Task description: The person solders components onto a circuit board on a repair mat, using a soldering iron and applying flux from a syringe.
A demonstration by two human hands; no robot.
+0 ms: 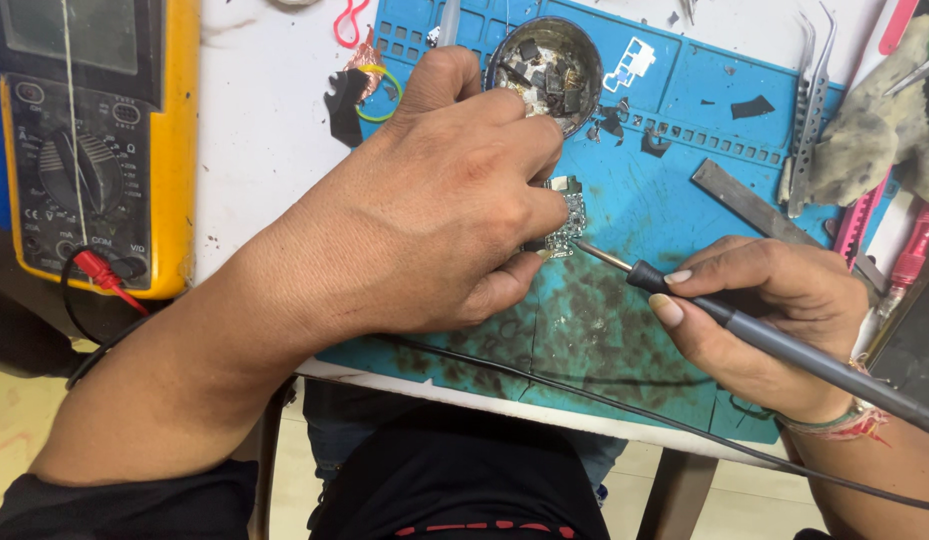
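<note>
My left hand (439, 195) reaches across the blue work mat (674, 130) and pinches a small circuit board (565, 222) between thumb and fingers. My right hand (764, 320) grips a black probe (684, 295) like a pen. The probe's metal tip touches the lower right edge of the board. The probe's black lead runs off to the right past my wrist. Part of the board is hidden under my left fingers.
A yellow multimeter (94, 140) with a red plug lies at the left. A round metal tin (544, 65) of small parts sits behind the board. Tweezers (809, 110), a flat metal blade (749, 205), a grey rag (874, 130) and pink-handled tools lie at the right. A black cable crosses the mat's front.
</note>
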